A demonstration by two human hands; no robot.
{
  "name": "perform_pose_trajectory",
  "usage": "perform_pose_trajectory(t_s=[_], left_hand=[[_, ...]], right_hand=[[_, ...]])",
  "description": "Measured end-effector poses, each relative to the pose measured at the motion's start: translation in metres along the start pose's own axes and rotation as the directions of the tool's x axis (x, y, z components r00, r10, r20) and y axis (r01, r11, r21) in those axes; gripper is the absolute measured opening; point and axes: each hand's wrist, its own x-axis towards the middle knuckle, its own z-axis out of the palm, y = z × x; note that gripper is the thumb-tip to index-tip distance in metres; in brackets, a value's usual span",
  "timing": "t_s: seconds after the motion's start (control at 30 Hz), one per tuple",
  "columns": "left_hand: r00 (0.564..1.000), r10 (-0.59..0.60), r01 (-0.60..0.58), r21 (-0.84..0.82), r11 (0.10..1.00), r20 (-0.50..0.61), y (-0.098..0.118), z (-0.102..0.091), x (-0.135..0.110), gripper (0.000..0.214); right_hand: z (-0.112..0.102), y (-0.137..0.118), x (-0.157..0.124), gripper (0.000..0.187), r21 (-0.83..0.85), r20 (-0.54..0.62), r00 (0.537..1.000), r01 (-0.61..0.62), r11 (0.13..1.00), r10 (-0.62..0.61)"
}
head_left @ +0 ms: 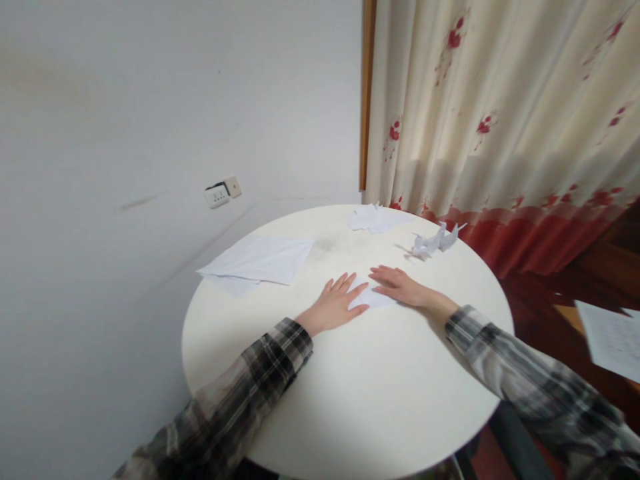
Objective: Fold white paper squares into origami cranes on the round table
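A small piece of white paper (374,299) lies flat near the middle of the round white table. My left hand (336,305) rests on its left side, palm down with the fingers spread. On its upper right side lies my right hand (400,285), flat, fingers stretched out to the left. Both hands partly cover the paper, so its full outline is hidden. Neither hand grips anything.
Larger white sheets (263,259) lie at the table's left. Folded paper shapes (433,243) stand at the back right, near a torn-edged sheet (375,219). A wall (125,267) borders the left; a curtain (500,133) hangs behind.
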Motion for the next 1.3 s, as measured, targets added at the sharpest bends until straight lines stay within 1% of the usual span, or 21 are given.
perform_pose_trajectory(t_s=[0.1,0.2,0.37,0.47,0.57,0.63,0.73,0.77,0.8,0.9,1.0,1.17,1.23,1.3], left_hand=[[1.000,0.021,-0.021,0.007,1.000,0.005,0.004,-0.001,0.003,0.061],[0.999,0.043,-0.044,0.018,0.999,0.010,0.004,-0.001,0.004,0.064],[0.997,0.081,-0.081,0.029,0.996,-0.009,0.005,0.001,0.006,0.073],[0.997,0.067,-0.067,0.019,0.998,-0.024,0.006,0.001,0.008,0.079],[0.998,0.060,-0.061,-0.006,0.998,-0.034,0.007,0.001,0.009,0.079],[0.996,0.079,-0.080,-0.025,0.996,-0.045,0.006,0.001,0.009,0.076],[0.990,0.109,-0.113,-0.050,0.992,-0.091,0.005,0.001,0.007,0.067],[0.987,0.114,-0.121,-0.058,0.991,-0.114,0.005,0.001,0.007,0.064],[0.984,0.113,-0.123,-0.064,0.990,-0.138,0.005,0.001,0.006,0.061],[0.978,0.086,-0.101,-0.071,0.992,-0.192,0.004,-0.001,0.005,0.053],[0.977,0.071,-0.084,-0.060,0.995,-0.201,0.002,-0.005,0.004,0.046],[0.970,0.125,-0.131,-0.013,0.991,-0.209,0.004,-0.011,0.004,0.035],[0.965,0.145,-0.146,0.010,0.989,-0.220,0.007,-0.013,0.003,0.034],[0.961,0.149,-0.147,0.026,0.989,-0.234,0.010,-0.013,0.002,0.041]], right_hand=[[0.015,-0.007,0.005,0.044,-0.131,-0.029,0.999,0.034,0.991,-0.038],[0.023,-0.008,0.007,0.044,-0.216,-0.052,0.997,0.041,0.976,-0.054],[0.026,-0.008,0.015,0.045,-0.275,-0.067,0.997,0.014,0.961,-0.034],[0.027,-0.010,0.023,0.045,-0.306,-0.070,0.997,-0.007,0.952,-0.015],[0.028,-0.010,0.029,0.044,-0.323,-0.091,0.996,-0.010,0.946,-0.021],[0.027,-0.009,0.030,0.042,-0.305,-0.120,0.989,0.042,0.951,-0.083],[0.025,-0.008,0.028,0.035,-0.236,-0.167,0.955,0.201,0.951,-0.244],[0.024,-0.008,0.027,0.034,-0.205,-0.180,0.944,0.240,0.949,-0.277],[0.023,-0.008,0.025,0.032,-0.172,-0.194,0.939,0.251,0.953,-0.283],[0.021,-0.007,0.021,0.030,-0.098,-0.226,0.944,0.222,0.970,-0.239],[0.020,-0.008,0.019,0.029,-0.053,-0.229,0.951,0.202,0.978,-0.209],[0.018,-0.010,0.020,0.026,0.013,-0.239,0.956,0.177,0.984,-0.169],[0.018,-0.011,0.021,0.026,0.023,-0.252,0.955,0.167,0.986,-0.156],[0.018,-0.011,0.022,0.027,0.028,-0.260,0.956,0.149,0.988,-0.137]])
